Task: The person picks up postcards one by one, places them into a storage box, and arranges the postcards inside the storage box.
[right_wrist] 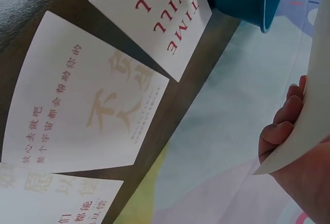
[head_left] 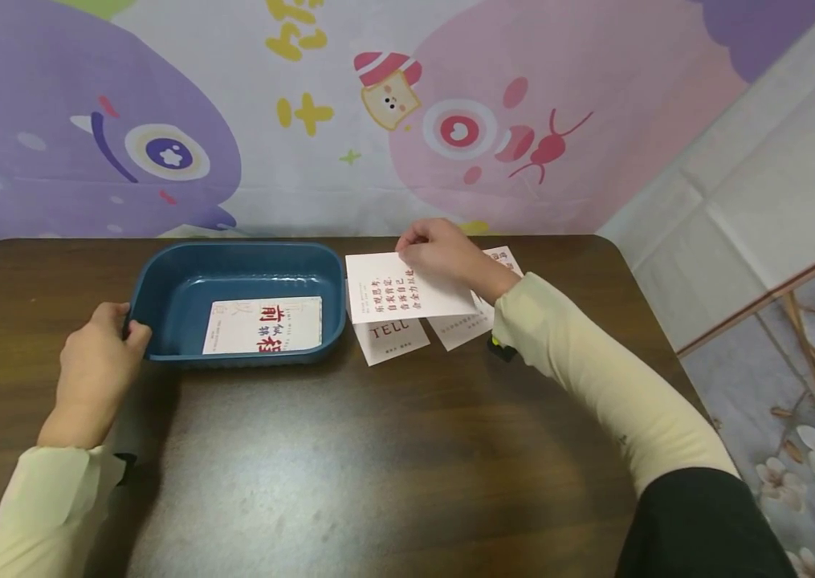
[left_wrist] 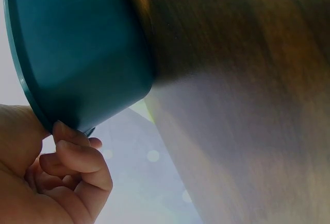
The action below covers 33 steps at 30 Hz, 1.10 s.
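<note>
A blue rectangular basin [head_left: 234, 261] stands near the table's back edge. Inside it lies a white card [head_left: 234, 329] with red and dark print. My left hand [head_left: 98, 365] pinches the basin's left rim; in the left wrist view, thumb and curled fingers [left_wrist: 85, 157] meet at its edge. To the basin's right, my right hand [head_left: 443, 253] pinches a white card with red lettering [head_left: 371, 293] by its upper edge. This card is raised above the others and partly covers them. In the right wrist view, its back [right_wrist: 317, 95] hides part of the hand.
On the table lie a TELL card [head_left: 394, 341], a card with pale and red characters [right_wrist: 93, 100] and a third card [head_left: 504, 257] behind my right wrist. A cartoon-print cloth [head_left: 306, 177] hangs behind the table [head_left: 393, 466]; a floral cloth [head_left: 797, 385] is at right.
</note>
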Tool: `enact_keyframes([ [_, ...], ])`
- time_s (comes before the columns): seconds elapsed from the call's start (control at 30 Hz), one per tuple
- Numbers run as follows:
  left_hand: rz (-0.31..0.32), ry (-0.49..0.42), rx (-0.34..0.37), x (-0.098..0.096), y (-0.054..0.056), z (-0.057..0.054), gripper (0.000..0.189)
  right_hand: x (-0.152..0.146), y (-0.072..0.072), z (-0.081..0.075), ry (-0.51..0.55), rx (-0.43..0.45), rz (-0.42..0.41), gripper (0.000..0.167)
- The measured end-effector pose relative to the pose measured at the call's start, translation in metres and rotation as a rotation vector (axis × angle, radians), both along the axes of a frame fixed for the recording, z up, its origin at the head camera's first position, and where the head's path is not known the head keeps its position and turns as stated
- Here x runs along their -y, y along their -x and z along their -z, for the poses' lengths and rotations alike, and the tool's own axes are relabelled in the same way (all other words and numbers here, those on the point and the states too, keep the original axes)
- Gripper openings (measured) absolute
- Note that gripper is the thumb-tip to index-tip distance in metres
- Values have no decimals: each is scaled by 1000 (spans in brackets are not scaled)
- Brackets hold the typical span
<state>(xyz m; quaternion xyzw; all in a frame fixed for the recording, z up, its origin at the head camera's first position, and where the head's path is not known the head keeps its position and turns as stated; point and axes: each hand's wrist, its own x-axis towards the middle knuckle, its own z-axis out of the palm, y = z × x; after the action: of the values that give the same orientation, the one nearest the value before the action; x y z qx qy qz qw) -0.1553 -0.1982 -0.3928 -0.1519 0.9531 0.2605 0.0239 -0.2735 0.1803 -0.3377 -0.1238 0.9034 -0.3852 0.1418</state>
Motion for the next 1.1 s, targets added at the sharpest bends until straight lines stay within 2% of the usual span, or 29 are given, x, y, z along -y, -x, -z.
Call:
enact_keyframes([
  [0.73,-2,8,-22,0,0,1,50,22,4,0,-6,25,-15,18],
  [1.1,-7,3,-16,1,0,1,50,28,7,4,-13,5,-37,18],
])
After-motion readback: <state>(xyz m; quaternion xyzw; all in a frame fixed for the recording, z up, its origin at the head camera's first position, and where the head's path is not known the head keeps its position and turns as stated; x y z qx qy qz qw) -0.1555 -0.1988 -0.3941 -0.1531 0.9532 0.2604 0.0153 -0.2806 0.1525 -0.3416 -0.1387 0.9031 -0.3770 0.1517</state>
